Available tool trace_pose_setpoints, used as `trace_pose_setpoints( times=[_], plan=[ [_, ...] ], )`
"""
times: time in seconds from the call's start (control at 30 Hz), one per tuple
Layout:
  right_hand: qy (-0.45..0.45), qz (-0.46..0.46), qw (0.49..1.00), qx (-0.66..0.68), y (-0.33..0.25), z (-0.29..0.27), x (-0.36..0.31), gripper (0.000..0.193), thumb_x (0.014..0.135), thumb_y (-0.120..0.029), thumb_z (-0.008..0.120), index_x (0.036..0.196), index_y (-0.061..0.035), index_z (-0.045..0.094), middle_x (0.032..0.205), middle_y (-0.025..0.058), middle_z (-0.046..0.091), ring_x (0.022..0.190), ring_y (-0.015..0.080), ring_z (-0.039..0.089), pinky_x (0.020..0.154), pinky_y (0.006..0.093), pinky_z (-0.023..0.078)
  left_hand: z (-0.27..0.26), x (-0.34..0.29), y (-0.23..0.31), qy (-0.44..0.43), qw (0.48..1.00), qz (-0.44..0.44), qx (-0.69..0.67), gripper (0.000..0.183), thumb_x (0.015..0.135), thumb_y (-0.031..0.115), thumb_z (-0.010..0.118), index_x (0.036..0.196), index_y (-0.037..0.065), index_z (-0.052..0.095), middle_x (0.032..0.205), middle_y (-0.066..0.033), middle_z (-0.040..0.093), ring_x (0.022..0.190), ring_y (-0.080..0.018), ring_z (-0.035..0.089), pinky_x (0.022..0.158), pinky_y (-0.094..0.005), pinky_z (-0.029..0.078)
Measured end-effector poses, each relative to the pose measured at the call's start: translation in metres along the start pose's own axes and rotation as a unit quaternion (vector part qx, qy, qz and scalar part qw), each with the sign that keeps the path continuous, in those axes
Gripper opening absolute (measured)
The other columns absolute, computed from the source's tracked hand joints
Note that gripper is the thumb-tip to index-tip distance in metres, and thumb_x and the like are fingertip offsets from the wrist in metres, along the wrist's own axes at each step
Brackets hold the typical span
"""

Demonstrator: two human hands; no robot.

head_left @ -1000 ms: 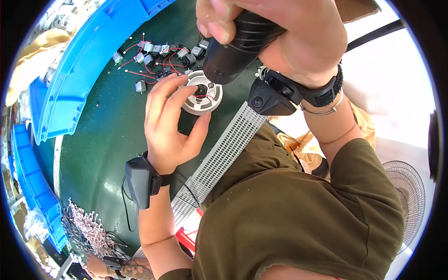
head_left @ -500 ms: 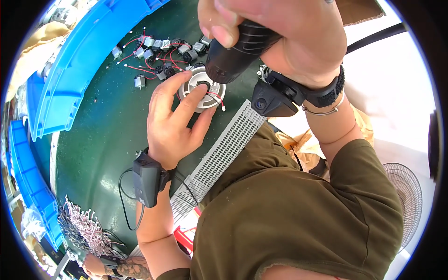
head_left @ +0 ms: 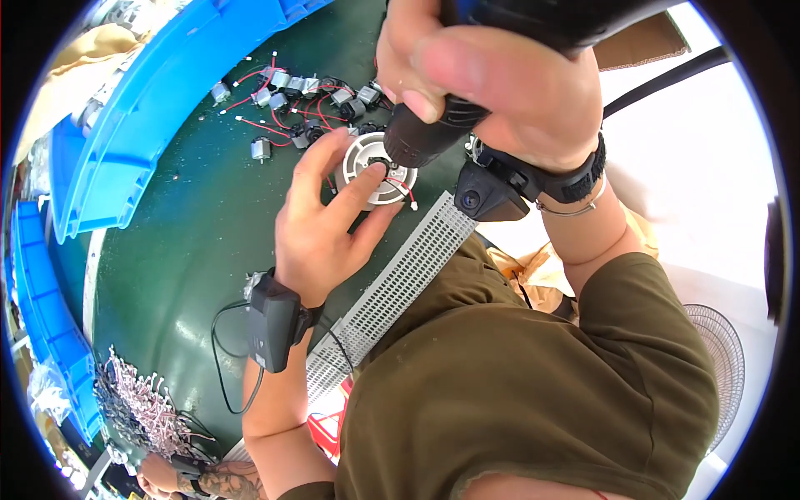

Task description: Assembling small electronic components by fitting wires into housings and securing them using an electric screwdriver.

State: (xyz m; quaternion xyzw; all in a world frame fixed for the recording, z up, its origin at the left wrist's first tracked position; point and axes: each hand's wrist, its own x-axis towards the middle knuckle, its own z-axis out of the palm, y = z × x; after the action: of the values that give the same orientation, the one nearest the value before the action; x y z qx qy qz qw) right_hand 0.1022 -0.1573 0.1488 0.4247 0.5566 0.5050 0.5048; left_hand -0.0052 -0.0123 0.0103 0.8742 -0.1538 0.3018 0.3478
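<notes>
My left hand (head_left: 329, 221) grips a round white plastic housing (head_left: 403, 177) on the green table. Its thumb and fingers spread around the rim, with one fingertip pressing near the centre. A red and a black wire with a small white connector trail over the housing's near side. In my right hand (head_left: 517, 92) is a black electric screwdriver (head_left: 429, 133), fingers wrapped round its body. The tool slants down to the left, its nose over the right part of the housing. Whether its tip touches a screw is hidden.
Several small silver motors (head_left: 261, 149) with red wires lie beyond the housing. Blue bins (head_left: 125, 150) line the left. A white perforated strip (head_left: 392, 279) runs along the near edge. Bundled wires (head_left: 154, 408) and another person's hand (head_left: 158, 475) are at lower left.
The whole view has shifted a little. The screwdriver leans over more, showing more of its body at the upper right. My left hand keeps its hold on the housing.
</notes>
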Motion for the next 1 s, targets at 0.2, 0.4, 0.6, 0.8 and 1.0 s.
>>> trace_pose_setpoints(
  times=[0.2,0.4,0.6,0.8,1.0],
  plan=[
    [0.505,0.219,0.456,0.699,-0.038,0.040,0.026,0.031,0.071,0.000,0.070,0.099,0.0015,0.057,0.079,0.0017,0.061,0.068,0.0081,0.056,0.061,0.0216,0.045,0.000,-0.009,-0.001,0.030,0.999,-0.023,-0.010,0.042,0.060,0.009,0.079,0.099,0.004,0.063,0.111,-0.0156,0.056,0.093,-0.0321,0.058,0.076,-0.0379,0.050],
    [0.416,0.475,-0.010,0.776,0.008,0.008,0.000,0.035,0.083,-0.010,0.059,0.112,0.0066,0.046,0.070,0.0073,0.058,0.059,0.0150,0.056,0.056,0.0243,0.044,-0.072,-0.004,-0.014,0.130,0.969,-0.119,0.173,0.040,0.066,0.009,0.075,0.102,0.002,0.060,0.106,-0.0163,0.059,0.096,-0.0317,0.059,0.081,-0.0383,0.048],
    [0.264,0.479,0.040,0.837,0.005,0.014,0.016,0.027,0.075,-0.013,0.073,0.092,0.0001,0.056,0.070,0.0032,0.058,0.056,0.0083,0.054,0.050,0.0205,0.041,-0.180,-0.085,-0.072,-0.036,0.824,-0.263,0.501,0.048,0.073,0.017,0.070,0.115,0.002,0.053,0.114,-0.0193,0.055,0.104,-0.0373,0.053,0.087,-0.0455,0.043],
    [0.228,0.542,0.200,0.784,-0.011,0.029,0.030,0.029,0.076,-0.013,0.073,0.096,-0.0006,0.056,0.081,0.0040,0.059,0.071,0.0088,0.056,0.059,0.0220,0.043,-0.060,-0.002,-0.048,-0.033,0.932,-0.162,0.322,0.038,0.077,0.025,0.069,0.106,0.002,0.059,0.099,-0.0183,0.062,0.093,-0.0345,0.059,0.081,-0.0415,0.047],
    [0.417,0.603,0.212,0.646,-0.040,0.011,0.025,0.023,0.077,0.003,0.064,0.100,0.0025,0.058,0.098,0.0097,0.061,0.092,0.0187,0.058,0.074,0.0288,0.048,-0.072,-0.008,-0.071,0.123,0.927,-0.351,0.049,0.013,0.079,0.009,0.067,0.089,0.000,0.065,0.073,-0.0072,0.066,0.065,-0.0121,0.062,0.062,-0.0261,0.049]
  ],
)
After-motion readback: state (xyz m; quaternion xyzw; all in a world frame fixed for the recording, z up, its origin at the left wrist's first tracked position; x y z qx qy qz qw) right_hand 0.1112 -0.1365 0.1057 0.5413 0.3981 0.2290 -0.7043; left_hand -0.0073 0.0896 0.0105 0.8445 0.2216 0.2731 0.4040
